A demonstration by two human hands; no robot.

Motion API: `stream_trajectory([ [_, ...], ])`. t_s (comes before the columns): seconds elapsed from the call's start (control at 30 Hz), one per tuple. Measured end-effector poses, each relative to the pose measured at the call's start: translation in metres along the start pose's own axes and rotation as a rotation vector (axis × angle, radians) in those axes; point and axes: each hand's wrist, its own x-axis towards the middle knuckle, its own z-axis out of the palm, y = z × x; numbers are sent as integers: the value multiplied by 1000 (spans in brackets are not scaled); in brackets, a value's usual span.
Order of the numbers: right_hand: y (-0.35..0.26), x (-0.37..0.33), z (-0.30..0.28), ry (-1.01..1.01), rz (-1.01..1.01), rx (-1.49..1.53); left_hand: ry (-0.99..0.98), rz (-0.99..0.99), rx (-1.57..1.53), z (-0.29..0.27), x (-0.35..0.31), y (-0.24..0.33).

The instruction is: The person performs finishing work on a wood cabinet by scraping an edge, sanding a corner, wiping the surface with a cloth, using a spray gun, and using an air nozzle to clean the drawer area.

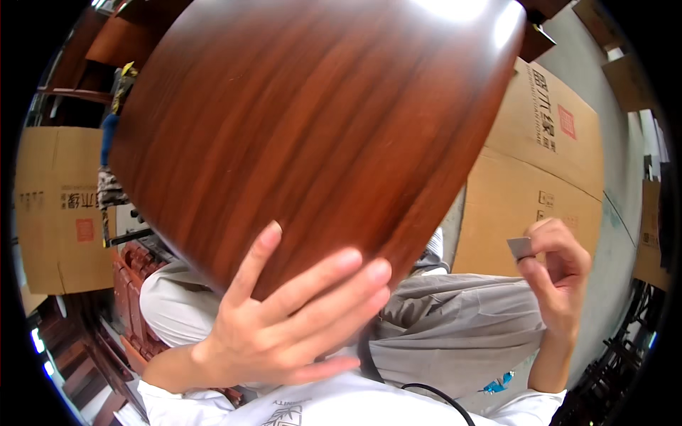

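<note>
A large reddish-brown wooden panel [312,135] with dark grain, a glossy finish and rounded corners fills the middle, tilted over my lap. My left hand [291,312] lies on or just above its near edge, fingers spread, holding nothing. Off to the right of the panel, my right hand [561,273] is raised over my right knee. Between its thumb and forefinger it pinches a small flat grey piece [520,247], whose material I cannot make out. The panel's far edge runs out of view at the top.
Flattened cardboard [529,184] lies on the grey floor to the right. At the left stands another cardboard box [60,213], near stacked reddish-brown wooden parts [135,298]. A small blue object [499,383] is on the floor by my right forearm. A black cable [440,394] crosses my shirt.
</note>
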Motion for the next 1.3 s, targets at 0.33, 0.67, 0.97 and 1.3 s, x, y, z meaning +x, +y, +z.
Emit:
stream_trajectory([
  [0.33,-1,-60,27,-164,572,1062,165,-3,100,9,-1,13],
  [0.67,-15,-85,23,-271,572,1296,63,-36,185,2,-6,8],
  [0.97,-19,-25,12,-107,93,515,8,-88,26,-15,-2,21],
  [1.3,-43,77,58,-212,-799,-381,523,2,-57,3,-11,22],
])
